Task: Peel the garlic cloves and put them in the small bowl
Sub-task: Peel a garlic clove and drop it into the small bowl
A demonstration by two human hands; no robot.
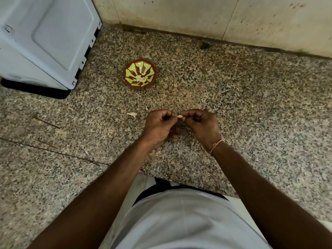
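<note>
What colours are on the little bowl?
The small bowl is dark red with yellow-green petal shapes inside, seen in the head view.

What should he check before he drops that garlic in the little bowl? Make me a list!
1. Clove held firmly: ok. The left hand and right hand both pinch the garlic clove between them.
2. Skin fully off the clove: cannot tell, it is too small and mostly hidden by fingertips.
3. Small bowl upright and open: ok, with a few pale peeled cloves already in its middle.
4. Path to the bowl: ok. Only bare countertop lies between the hands and the bowl.
5. Loose peel kept out of the bowl: ok, it lies on the counter left of the hands.
</note>
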